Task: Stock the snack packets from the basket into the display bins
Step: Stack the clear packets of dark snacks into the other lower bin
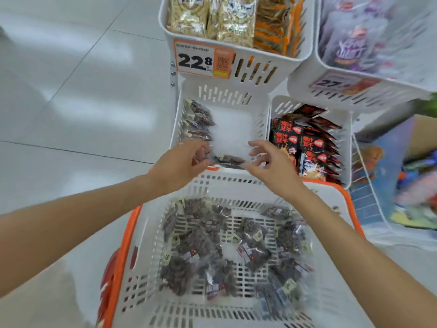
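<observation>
While your two hands hover over the front rim of the lower bin [224, 94], one dark packet [230, 159] lies between them just inside that rim. Its long axis runs left to right, so each end points at a hand. Your left hand [179, 164] is at the packet's left end with fingers curled; blur hides whether they pinch it, so that cannot be told. Your right hand [269, 166] is at the right end, fingers spread and loose, gripping nothing that shows. Both hands sit about equally near, so either could settle the packet. The likely next move is to nudge it toward the row [198, 124] of like packets stacked on edge along the bin's left wall, where bare bottom lies to their right. Below your wrists, the basket [236, 183], white with an orange rim, holds many more dark packets [212, 247] lying loose across its bottom. Right of the bin, a second bin [346, 143] is packed with red-and-black packs [307, 143]. Above, a top bin [260, 58] of pale snacks carries a tag [203, 59].
</observation>
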Demonstrator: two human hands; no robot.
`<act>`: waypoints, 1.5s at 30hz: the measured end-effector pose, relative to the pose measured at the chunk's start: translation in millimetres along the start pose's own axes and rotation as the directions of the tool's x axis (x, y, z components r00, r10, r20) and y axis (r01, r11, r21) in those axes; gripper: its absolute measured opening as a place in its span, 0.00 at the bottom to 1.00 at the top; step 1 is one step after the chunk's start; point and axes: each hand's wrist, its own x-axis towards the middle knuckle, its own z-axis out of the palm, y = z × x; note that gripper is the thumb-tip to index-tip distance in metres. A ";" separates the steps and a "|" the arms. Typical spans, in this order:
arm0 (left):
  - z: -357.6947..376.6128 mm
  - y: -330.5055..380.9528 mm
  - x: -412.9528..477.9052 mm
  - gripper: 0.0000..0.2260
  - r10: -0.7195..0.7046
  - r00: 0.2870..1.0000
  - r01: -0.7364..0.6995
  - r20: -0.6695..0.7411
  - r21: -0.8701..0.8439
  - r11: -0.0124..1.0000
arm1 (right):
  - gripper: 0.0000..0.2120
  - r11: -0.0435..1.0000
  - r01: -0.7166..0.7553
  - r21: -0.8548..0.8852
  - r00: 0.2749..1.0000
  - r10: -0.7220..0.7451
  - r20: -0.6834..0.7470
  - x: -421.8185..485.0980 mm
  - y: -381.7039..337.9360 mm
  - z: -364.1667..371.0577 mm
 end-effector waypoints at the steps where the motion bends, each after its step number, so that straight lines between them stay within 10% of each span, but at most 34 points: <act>1: 7.8 5.0 -11.3 0.14 -0.011 1.000 0.011 -0.003 -0.019 1.000 | 0.19 1.000 0.006 -0.002 1.000 -0.006 -0.003 -18.4 0.8 0.3; 8: 75.4 11.7 -92.5 0.06 -0.217 0.976 0.199 -0.021 -0.317 0.927 | 0.34 0.893 -0.324 -0.313 0.842 0.423 0.334 -107.5 87.1 30.9; 14: 98.4 6.5 -123.1 0.09 -0.340 0.937 0.346 0.074 -0.301 0.889 | 0.40 0.697 -0.670 -0.255 0.681 0.714 0.162 -123.1 148.4 85.2; 20: 119.7 8.1 -119.3 0.16 -0.352 0.921 0.387 0.166 -0.285 0.877 | 0.14 0.800 -0.451 -0.395 0.777 0.570 0.268 -122.6 142.9 83.3; 25: 129.0 14.6 -105.7 0.46 -0.293 0.842 0.452 0.452 -0.296 0.841 | 0.09 0.955 -0.134 -0.265 0.896 0.231 0.378 -108.3 92.7 49.5; 33: 124.6 -7.1 -95.8 0.02 -0.373 0.833 0.540 0.408 -0.450 0.711 | 0.17 0.954 -0.296 0.046 0.845 0.239 0.478 -82.6 85.8 35.7; 45: 115.8 -54.7 -100.0 0.17 -0.585 0.754 0.638 0.299 -0.546 0.544 | 0.44 0.753 -0.016 -0.658 0.756 0.440 0.485 -78.9 179.1 99.1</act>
